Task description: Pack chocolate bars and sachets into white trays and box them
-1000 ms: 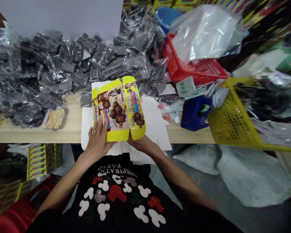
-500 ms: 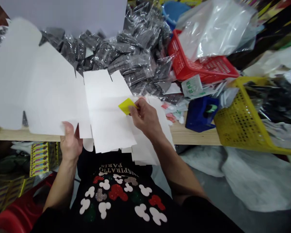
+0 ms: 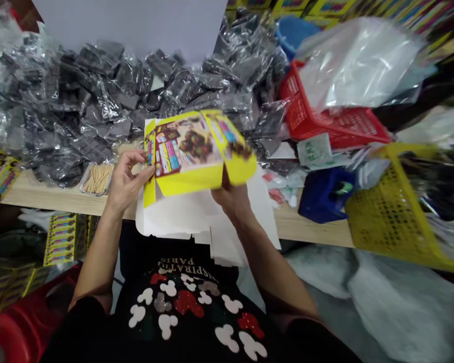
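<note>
okay, right in the middle of the frame we've got a yellow printed carton blank (image 3: 185, 151), lifted just clear of the wooden table (image 3: 60, 199), its glossy side up and showing a colourful picture of dark chunky pieces. the two hands are apart, one on each side of it: the left hand (image 3: 126, 181) pinches the carton's left edge, while the right hand (image 3: 230, 199) sits at the lower right beneath a yellow flap, its fingers hidden, so i can't tell how firm that grip is. white card (image 3: 249, 217) hangs and spreads just below the print, over the table's front edge. behind it, a big heap of dark items in clear plastic bags (image 3: 98, 101) fills the upper left, with a foil tray of wooden sticks (image 3: 97, 179) near the left hand. over to the right there's a red plastic basket (image 3: 302, 101) under a clear plastic bag (image 3: 357, 63), then a dark blue object (image 3: 325, 196) and a tilted yellow plastic basket (image 3: 389, 217). down at the lower left, yellow printed boxes (image 3: 62, 239) sit stacked below the table.
</note>
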The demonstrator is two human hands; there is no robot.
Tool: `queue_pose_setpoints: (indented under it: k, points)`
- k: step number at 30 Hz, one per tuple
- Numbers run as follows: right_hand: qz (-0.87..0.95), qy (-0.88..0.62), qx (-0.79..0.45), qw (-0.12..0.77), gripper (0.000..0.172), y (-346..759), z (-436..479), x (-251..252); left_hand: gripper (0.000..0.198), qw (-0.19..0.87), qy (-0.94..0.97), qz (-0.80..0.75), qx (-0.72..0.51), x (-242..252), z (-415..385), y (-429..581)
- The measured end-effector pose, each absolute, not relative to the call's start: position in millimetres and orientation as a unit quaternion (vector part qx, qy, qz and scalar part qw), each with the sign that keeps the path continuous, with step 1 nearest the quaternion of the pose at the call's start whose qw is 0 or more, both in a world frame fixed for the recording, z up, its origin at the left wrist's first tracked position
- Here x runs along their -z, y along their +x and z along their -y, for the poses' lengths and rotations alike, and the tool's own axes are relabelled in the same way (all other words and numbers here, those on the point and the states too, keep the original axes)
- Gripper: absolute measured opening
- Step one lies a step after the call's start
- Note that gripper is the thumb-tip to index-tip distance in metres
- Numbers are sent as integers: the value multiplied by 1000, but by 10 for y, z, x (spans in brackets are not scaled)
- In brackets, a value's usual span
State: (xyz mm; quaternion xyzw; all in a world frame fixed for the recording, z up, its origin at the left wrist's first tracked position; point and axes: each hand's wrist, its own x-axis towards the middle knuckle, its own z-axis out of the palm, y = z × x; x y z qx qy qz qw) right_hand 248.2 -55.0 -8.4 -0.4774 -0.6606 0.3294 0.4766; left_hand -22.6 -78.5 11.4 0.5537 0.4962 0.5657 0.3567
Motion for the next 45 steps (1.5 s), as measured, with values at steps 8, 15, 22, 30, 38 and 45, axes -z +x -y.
queue_pose_setpoints:
  k: [8, 15, 22, 30, 38, 45]
  points:
    - [727, -436, -257, 464, 32, 2490, 512, -308, 127, 465, 658, -394, -443, -252, 1003, -412]
    - [765, -389, -213, 467, 37, 2459, 664, -872, 120, 498, 553, -368, -557, -47, 944, -351]
    - [746, -386, -270, 471, 38, 2413, 701, -782, 69, 451, 440, -501, -593, -153, 869, -25]
    - [599, -488, -444, 454, 36, 2436, 715, -418, 41, 398, 473, -471, -629, -49, 862, -303]
    - [762, -462, -346, 294, 28, 2298, 811, -462, 84, 124, 704, -472, -517, -81, 964, -416]
    - [757, -389, -470, 231, 21, 2172, 794, -383, 46, 37, 634, -550, -543, -31, 872, -277]
